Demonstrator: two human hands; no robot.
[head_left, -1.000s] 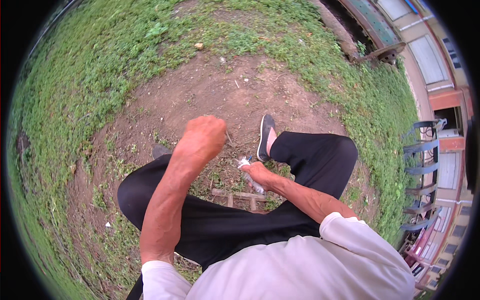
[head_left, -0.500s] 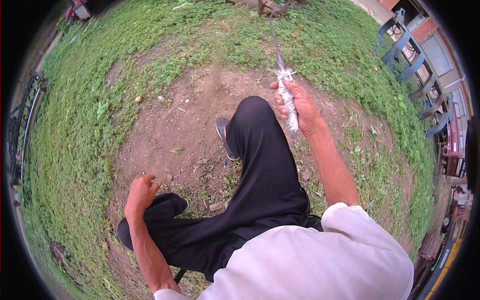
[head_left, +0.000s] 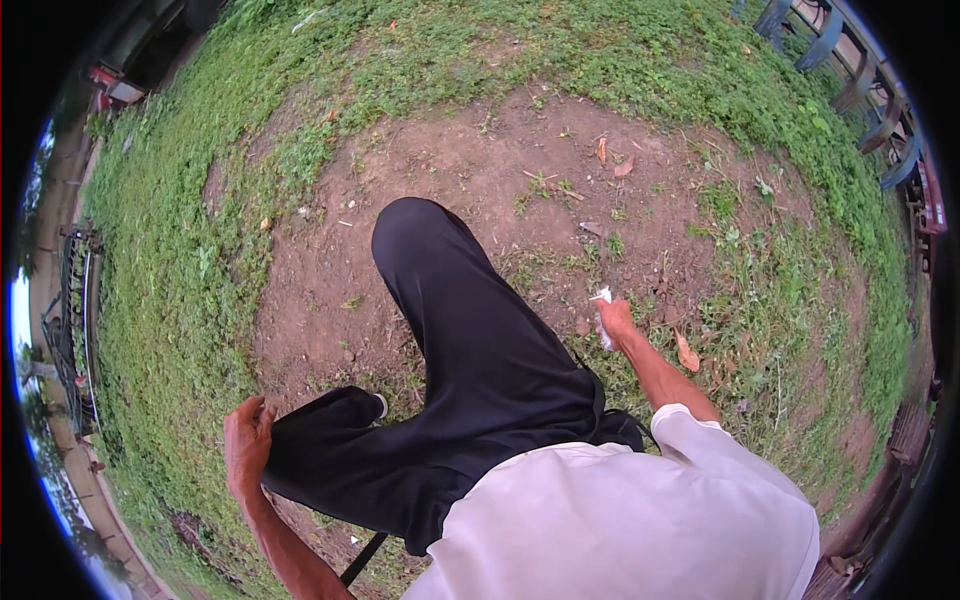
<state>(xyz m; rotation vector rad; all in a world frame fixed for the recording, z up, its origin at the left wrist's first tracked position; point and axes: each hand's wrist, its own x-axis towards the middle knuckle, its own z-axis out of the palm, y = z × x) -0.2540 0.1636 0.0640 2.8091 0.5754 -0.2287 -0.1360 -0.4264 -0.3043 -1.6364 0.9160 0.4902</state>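
My right hand (head_left: 615, 322) is closed around a handle wrapped in frayed white strips (head_left: 606, 338), low to the right of my raised knee. The thin dark metal part beyond that handle is hard to make out against the soil. Out at the left, my left hand (head_left: 247, 440) hangs beside my bent knee, its fingers curled in with nothing visible in them. Black trousers (head_left: 470, 330) cover both my legs, one knee pointing forward and the other out to the left.
Bare brown soil (head_left: 320, 290) surrounds my legs, with dry leaves (head_left: 687, 352) and twigs on it. Low green weeds (head_left: 170, 300) ring the soil. Blue-grey curved metal frames (head_left: 860, 85) stand at the far right. A dark metal rack (head_left: 70, 320) is at the left edge.
My right hand has come back and down with the wrapped handle, from ahead of my knee to its right side. My left hand has moved left and lower. The view has shifted.
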